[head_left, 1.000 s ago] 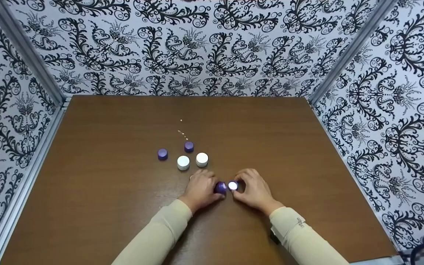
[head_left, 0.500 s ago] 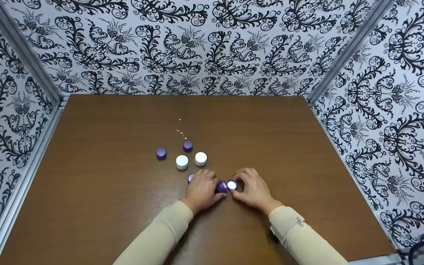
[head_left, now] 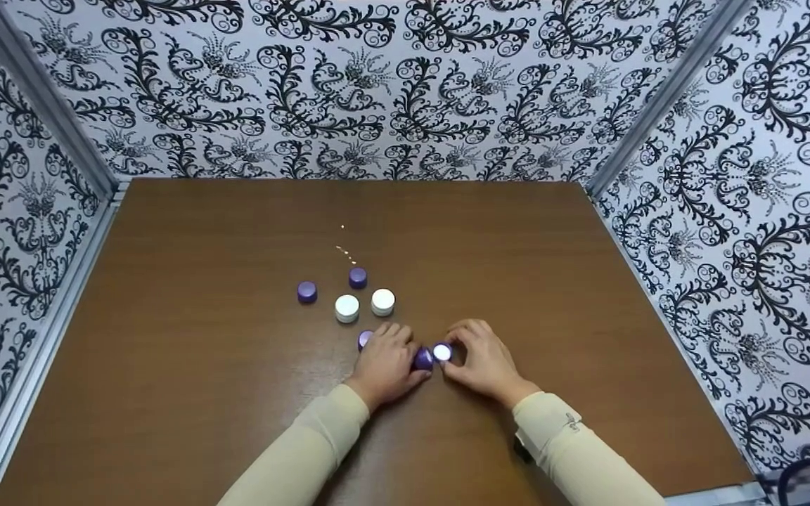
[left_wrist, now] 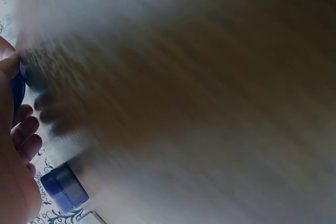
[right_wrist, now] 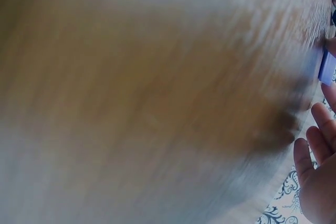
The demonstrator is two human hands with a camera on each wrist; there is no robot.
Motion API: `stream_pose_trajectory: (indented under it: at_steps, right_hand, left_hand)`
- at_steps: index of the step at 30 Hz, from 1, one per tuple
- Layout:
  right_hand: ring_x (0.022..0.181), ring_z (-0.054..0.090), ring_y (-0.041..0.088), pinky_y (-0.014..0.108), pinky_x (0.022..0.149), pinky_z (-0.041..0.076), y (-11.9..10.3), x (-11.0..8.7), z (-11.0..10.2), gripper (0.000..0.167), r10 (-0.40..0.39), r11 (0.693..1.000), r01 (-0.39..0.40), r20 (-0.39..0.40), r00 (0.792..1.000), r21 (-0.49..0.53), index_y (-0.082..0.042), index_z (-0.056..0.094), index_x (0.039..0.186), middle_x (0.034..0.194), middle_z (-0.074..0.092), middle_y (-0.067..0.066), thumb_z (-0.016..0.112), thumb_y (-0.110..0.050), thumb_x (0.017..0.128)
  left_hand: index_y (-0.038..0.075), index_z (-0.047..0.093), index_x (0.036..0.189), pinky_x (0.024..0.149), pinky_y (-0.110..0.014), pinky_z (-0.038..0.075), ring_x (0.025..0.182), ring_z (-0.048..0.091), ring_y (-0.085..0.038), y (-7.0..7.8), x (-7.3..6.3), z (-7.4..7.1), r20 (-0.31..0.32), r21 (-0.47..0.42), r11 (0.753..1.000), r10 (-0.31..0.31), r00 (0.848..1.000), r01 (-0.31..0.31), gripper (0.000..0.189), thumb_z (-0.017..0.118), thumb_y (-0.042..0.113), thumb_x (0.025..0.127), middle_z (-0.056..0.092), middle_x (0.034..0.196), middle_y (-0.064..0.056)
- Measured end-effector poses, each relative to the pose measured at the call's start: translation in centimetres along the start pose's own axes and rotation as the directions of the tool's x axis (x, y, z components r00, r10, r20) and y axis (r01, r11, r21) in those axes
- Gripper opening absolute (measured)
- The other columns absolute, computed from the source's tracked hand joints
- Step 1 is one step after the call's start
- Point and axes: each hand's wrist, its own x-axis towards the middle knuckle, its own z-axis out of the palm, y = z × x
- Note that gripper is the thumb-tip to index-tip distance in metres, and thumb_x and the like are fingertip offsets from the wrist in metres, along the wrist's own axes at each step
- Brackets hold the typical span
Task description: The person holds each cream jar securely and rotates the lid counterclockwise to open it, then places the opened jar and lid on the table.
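Pale glare veils the flat brown wood-grained tabletop (left_wrist: 157, 103) in dim, blurred wrist views; the head view is sharper.

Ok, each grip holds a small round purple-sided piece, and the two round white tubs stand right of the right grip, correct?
No: the two round white tubs stand beyond the left grip, the head view shows. It and the right grip each hold a round purple-sided piece.

Short purple cylinder (head_left: 423, 359), tilted, in my left hand (head_left: 385, 362). White-topped purple cylinder (head_left: 442, 353), white face upward, in my right hand (head_left: 484, 360), just beside it.
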Motion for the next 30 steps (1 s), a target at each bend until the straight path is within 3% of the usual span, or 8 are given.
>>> stream_pose_trajectory:
  at_steps: [11, 19, 30]
  right_hand:
    - [0.111, 0.053, 0.020, 0.040, 0.090, 0.048, 0.14, 0.19, -0.05, 0.030, -0.010, 1.000, 0.010, -0.002, 1.000, -0.008, -0.016, 0.070, 0.098, 0.113, 0.062, -0.002, 0.079, -0.031, 0.073]
    - [0.110, 0.054, 0.023, 0.041, 0.091, 0.047, -0.04, 0.20, -0.15, 0.033, -0.057, 0.998, 0.057, -0.022, 0.998, 0.003, -0.013, 0.070, 0.097, 0.113, 0.064, 0.004, 0.081, -0.028, 0.071]
    - [0.110, 0.054, 0.022, 0.040, 0.091, 0.047, -0.02, 0.23, -0.15, 0.032, -0.047, 0.999, 0.047, -0.005, 0.999, 0.006, -0.013, 0.071, 0.098, 0.113, 0.063, 0.003, 0.082, -0.029, 0.072]
  left_hand:
    - [0.010, 0.072, 0.106, 0.100, -0.042, 0.037, 0.101, 0.053, -0.025, 0.33, 0.15, 0.08, 0.038, -0.031, 0.999, -0.032, 0.999, 0.033, 0.054, 0.061, 0.060, 0.089, 0.056, 0.100, -0.003]
    - [0.010, 0.074, 0.107, 0.091, -0.040, 0.040, 0.095, 0.053, -0.022, 0.43, 0.25, 0.30, 0.011, -0.121, 0.989, -0.079, 0.997, 0.080, 0.049, 0.071, 0.053, 0.083, 0.056, 0.095, -0.001]
    - [0.011, 0.075, 0.095, 0.081, -0.039, 0.043, 0.086, 0.056, -0.023, 0.66, 0.37, 0.16, -0.004, -0.201, 0.971, -0.135, 0.991, 0.131, 0.041, 0.080, 0.047, 0.075, 0.060, 0.088, 0.000]
